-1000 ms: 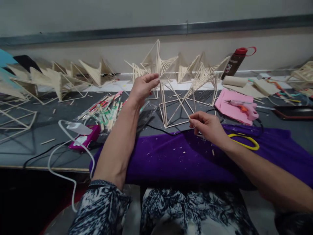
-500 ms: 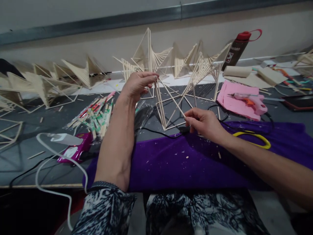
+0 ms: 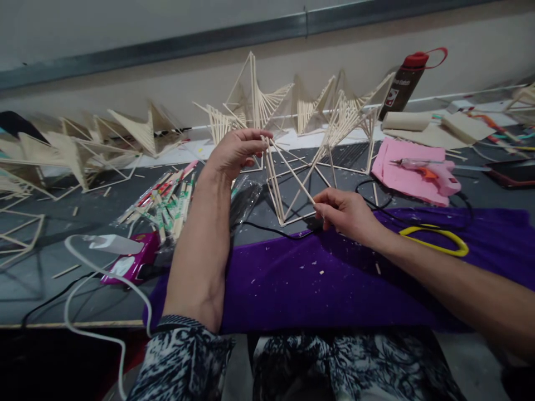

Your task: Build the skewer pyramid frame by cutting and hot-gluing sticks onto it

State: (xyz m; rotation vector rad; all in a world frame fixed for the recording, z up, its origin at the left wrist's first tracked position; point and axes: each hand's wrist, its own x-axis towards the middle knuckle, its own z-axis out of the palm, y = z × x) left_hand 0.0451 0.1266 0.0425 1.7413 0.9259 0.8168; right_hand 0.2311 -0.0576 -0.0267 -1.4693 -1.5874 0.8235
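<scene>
The stick (image 3: 292, 171) has shifted its top nearer the left hand (image 3: 239, 151).

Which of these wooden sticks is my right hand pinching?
The slanting stick, running down from beside your left hand to your right hand. The steeper sticks beneath your left reach a corner apart from your right.

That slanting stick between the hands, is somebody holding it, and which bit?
Yes: the right hand pinches the slanting stick by its lower end. The left hand is at its upper end; whether it grips there is hard to tell.

Model-making workshop, glue gun (image 3: 446, 177), wooden stick models (image 3: 263, 106)
</scene>
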